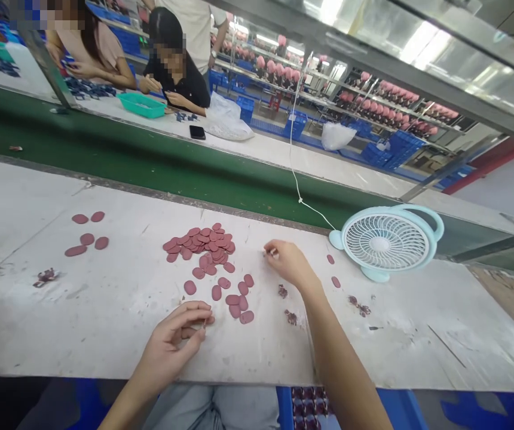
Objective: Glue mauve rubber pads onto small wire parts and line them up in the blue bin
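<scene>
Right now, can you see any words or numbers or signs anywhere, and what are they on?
None that I can read.
Red ovals: no writing shows.
Fan: no readable words; any mark in the middle is too small.
Phone: dark, no words show.
Blue crates: too far and blurred to tell.

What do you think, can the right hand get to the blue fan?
Probably yes. The fan stands just to the right of the right hand, with only two flat oval pieces lying between them, though the hand seems to pinch something small.
</scene>
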Demonstrator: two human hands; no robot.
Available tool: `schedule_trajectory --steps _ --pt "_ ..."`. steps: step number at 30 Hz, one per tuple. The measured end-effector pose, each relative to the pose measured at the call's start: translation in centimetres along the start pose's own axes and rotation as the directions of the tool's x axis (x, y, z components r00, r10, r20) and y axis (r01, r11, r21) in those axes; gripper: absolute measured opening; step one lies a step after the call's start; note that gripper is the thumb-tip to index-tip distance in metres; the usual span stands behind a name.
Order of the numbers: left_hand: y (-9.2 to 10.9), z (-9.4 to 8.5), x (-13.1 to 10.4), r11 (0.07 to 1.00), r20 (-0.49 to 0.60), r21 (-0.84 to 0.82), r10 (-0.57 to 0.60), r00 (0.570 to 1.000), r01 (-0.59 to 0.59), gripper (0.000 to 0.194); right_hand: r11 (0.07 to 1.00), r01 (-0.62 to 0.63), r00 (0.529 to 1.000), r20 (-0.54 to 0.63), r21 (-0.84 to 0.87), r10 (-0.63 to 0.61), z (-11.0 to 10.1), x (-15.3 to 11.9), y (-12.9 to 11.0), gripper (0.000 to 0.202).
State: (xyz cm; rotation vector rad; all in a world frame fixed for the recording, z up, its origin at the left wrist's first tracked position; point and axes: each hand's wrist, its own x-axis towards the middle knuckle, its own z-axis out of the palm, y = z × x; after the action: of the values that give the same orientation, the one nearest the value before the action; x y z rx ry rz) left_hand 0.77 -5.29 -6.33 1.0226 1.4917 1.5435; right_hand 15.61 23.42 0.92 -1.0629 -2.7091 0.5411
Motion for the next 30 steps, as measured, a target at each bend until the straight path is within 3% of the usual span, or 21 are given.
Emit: schedule_trajectory --steps 5,9,13,15,16,17,18,19,20,22,26,30 --pt "0.1 -0.1 -0.2 1.000 0.006 0.018 -0.019 1.000 0.019 0.021 0.989 -0.028 1.000 -0.008 0.142 0.029 1.6 -7.6 1.6 0.025" --pt "0.2 -0.2 -0.4 0.999 -0.003 -0.011 -0.036 0.999 0.036 0.021 0.945 -0.048 0.988 -0.121 0.323 0.092 1.8 -12.0 2.4 0.022" --pt "0.3 -0.6 -0.4 0.990 -0.057 -0.112 -0.093 0.994 0.087 0.020 0.775 -0.081 0.902 -0.285 0.626 0.325 1.3 -17.7 2.7 0.020" --pt "0.3 -0.9 -0.3 0.976 -0.094 -0.184 -0.132 0.987 0.113 0.018 0.572 -0.049 0.875 -0.241 0.819 0.420 1.7 -20.3 3.1 0.035" --pt "0.4 -1.0 -0.3 0.966 -0.114 -0.227 -0.156 0.981 0.128 0.016 0.367 0.005 0.880 -0.179 0.930 0.440 2.0 -21.3 3.3 0.042" --pt "0.4 -1.0 -0.4 0.950 -0.126 -0.274 -0.187 0.974 0.147 0.015 0.073 0.081 0.896 -0.105 0.994 0.431 2.3 -22.1 3.7 0.046" --pt "0.5 -0.9 -0.5 0.929 -0.127 -0.327 -0.224 0.966 0.172 0.015 -0.276 0.158 0.921 -0.041 0.948 0.388 2.7 -22.5 4.1 0.046" --pt "0.6 -0.6 -0.7 0.901 -0.109 -0.382 -0.265 0.958 0.206 0.014 -0.583 0.208 0.945 -0.009 0.785 0.326 3.1 -22.7 4.6 0.046" --pt "0.7 -0.1 -1.0 0.864 -0.073 -0.438 -0.308 0.949 0.247 0.014 -0.782 0.218 0.964 -0.006 0.584 0.265 3.4 -22.7 5.3 0.048" --pt "1.1 1.3 -2.0 0.770 0.027 -0.541 -0.385 0.922 0.338 0.015 -0.916 0.191 0.980 -0.009 0.353 0.201 3.8 -22.1 6.6 0.051" --pt "1.9 5.1 -4.1 0.555 0.223 -0.669 -0.484 0.846 0.494 0.016 -0.934 0.149 0.977 0.096 0.325 0.190 3.6 -20.9 8.0 0.025" --pt "2.2 7.8 -4.7 0.414 0.332 -0.729 -0.482 0.811 0.545 0.018 -0.890 0.135 0.949 0.202 0.436 0.243 2.8 -20.9 4.3 0.031"
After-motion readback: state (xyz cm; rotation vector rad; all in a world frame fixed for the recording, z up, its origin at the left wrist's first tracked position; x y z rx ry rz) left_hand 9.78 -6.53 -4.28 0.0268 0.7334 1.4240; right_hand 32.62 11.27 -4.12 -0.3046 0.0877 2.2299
